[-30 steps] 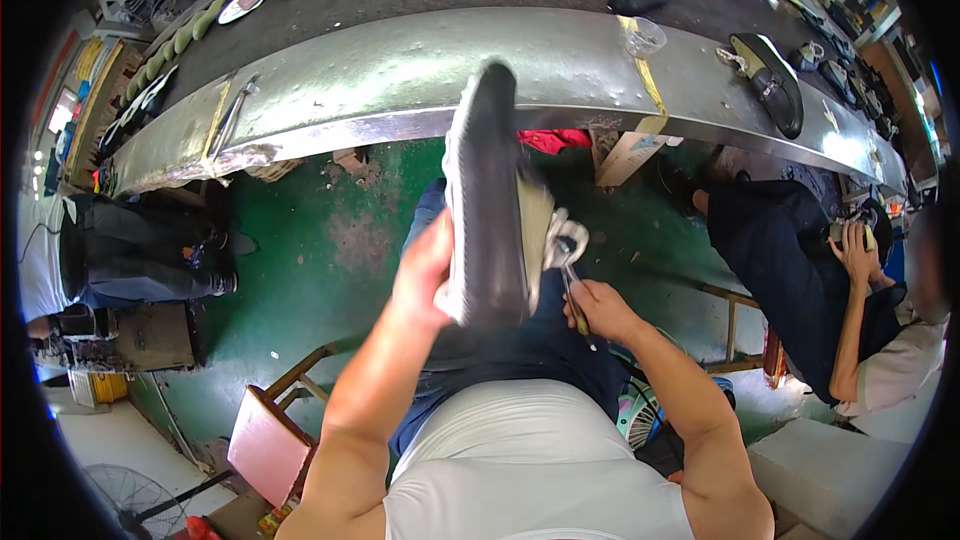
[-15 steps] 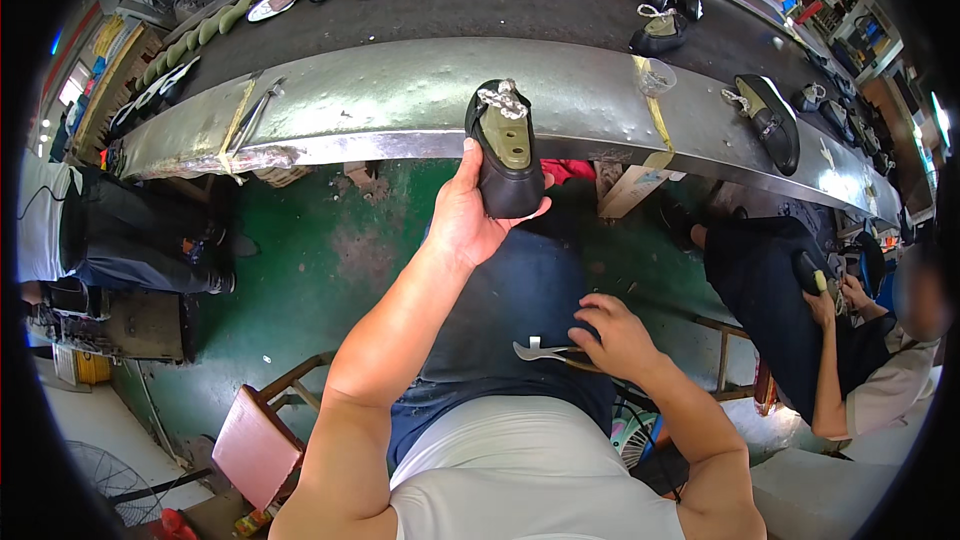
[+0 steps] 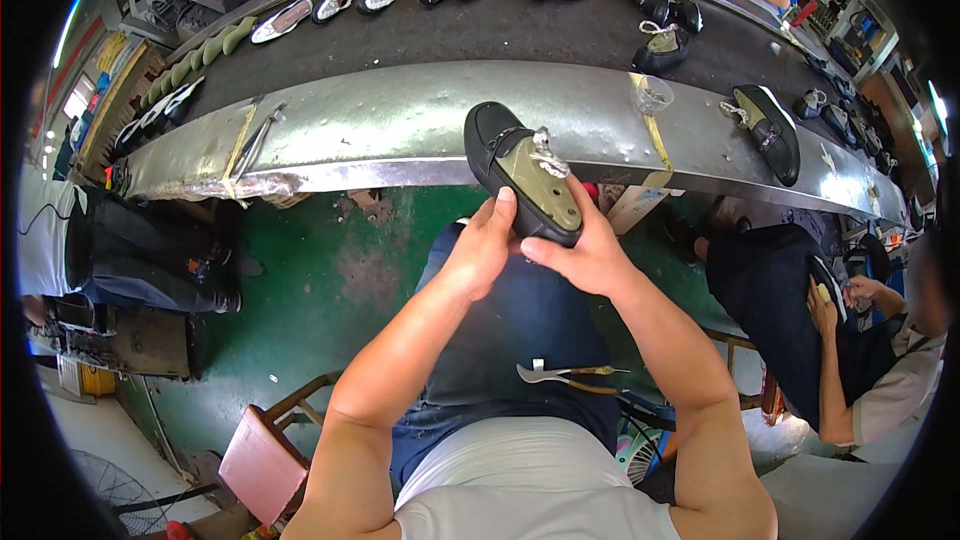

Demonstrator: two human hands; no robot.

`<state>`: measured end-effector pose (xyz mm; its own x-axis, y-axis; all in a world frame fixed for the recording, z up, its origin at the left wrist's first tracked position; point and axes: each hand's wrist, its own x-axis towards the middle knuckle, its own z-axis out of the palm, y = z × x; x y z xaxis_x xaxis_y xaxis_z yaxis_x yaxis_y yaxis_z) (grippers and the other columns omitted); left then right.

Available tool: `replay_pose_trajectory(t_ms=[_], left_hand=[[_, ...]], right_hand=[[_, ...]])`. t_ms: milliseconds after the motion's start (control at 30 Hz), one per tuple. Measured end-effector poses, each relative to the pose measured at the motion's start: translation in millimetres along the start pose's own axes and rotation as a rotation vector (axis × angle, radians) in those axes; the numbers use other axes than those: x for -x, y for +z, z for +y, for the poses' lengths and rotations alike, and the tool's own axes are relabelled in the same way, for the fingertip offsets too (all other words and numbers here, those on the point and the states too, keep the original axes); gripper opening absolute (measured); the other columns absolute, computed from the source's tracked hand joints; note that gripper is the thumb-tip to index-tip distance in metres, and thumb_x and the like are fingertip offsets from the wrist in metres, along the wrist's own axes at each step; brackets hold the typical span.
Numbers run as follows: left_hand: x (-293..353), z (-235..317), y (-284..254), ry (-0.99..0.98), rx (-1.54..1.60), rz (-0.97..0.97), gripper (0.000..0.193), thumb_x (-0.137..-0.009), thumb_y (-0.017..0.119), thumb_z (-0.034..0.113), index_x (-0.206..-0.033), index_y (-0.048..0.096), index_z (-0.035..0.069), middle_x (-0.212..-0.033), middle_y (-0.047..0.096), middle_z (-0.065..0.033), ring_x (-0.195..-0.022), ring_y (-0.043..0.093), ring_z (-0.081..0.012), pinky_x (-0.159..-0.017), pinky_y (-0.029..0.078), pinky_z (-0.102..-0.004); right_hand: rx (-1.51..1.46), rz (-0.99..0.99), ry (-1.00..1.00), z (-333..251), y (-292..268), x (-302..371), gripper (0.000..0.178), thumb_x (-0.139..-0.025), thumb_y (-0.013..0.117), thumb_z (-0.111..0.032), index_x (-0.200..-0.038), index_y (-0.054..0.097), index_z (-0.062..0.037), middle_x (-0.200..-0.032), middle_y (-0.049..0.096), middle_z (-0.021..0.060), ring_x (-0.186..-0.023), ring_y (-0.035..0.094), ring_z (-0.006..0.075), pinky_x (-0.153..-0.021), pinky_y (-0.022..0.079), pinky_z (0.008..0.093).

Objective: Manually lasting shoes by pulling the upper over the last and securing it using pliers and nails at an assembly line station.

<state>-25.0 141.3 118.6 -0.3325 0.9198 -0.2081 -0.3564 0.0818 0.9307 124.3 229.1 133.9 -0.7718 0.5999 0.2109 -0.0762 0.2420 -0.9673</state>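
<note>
A black shoe (image 3: pixel 492 132) with an olive-green last (image 3: pixel 541 177) inside is held between both hands, its toe pointing away and slightly left. A loop of pale cord is tied at the top of the last. My left hand (image 3: pixel 484 243) grips the shoe's left side, thumb along the edge. Around the heel end on the right, my right hand (image 3: pixel 588 252) is closed, with its thumb near the back. Across my lap lies a pair of pincers (image 3: pixel 540 375) with a curved metal head and long handles, touched by neither hand.
Beyond the shoe runs a metal-edged bench (image 3: pixel 370 125) with a dark conveyor belt (image 3: pixel 420 30) carrying several shoes. Another black shoe (image 3: pixel 768 135) rests on the metal ledge, near a clear cup (image 3: pixel 653 93). Seated at right, a co-worker (image 3: pixel 860 340) handles a shoe. A pink-seated chair (image 3: pixel 262 465) stands at lower left.
The shoe has turned in my left hand, so its toe now points away. My right hand has risen from beside the pincers and taken hold of the heel end.
</note>
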Motion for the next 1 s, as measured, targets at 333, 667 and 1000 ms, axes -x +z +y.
replay_pose_trajectory(t_ms=[333,667,1000], left_hand=[[-121.5,47.4,-139.7,0.448,-1.643,0.654,0.053,-0.096,0.056,0.038,-0.133,0.054,-0.001,-0.144,0.048,-0.0261,-0.140,0.038,-0.0428,-0.118,0.027,-0.0538],[-112.1,57.9,-121.3,0.381,-1.653,0.486,0.053,-0.094,0.057,0.036,-0.138,0.055,0.007,-0.151,0.044,-0.0210,-0.145,0.033,-0.0409,-0.118,0.021,-0.0599],[-142.1,101.5,-116.5,0.398,-1.667,0.269,0.031,-0.090,0.064,0.029,-0.107,0.070,0.003,-0.120,0.065,-0.0236,-0.113,0.060,-0.0418,-0.098,0.044,-0.0545]], right_hand=[[-0.775,0.294,0.195,1.7,-57.5,-98.6,0.042,-0.093,0.060,-0.015,-0.129,0.055,0.0043,-0.118,0.067,0.0168,-0.098,0.070,0.0310,-0.077,0.058,0.0412],[0.990,0.514,-0.140,123.0,-103.1,-239.4,0.067,-0.088,0.069,-0.023,-0.142,0.042,0.0053,-0.138,0.053,0.0263,-0.132,0.049,0.0372,-0.111,0.036,0.0468],[1.045,0.386,-0.128,110.8,-111.1,-238.5,0.021,-0.086,0.069,-0.017,-0.103,0.064,-0.0049,-0.101,0.066,0.0099,-0.106,0.060,0.0283,-0.101,0.038,0.0448]])
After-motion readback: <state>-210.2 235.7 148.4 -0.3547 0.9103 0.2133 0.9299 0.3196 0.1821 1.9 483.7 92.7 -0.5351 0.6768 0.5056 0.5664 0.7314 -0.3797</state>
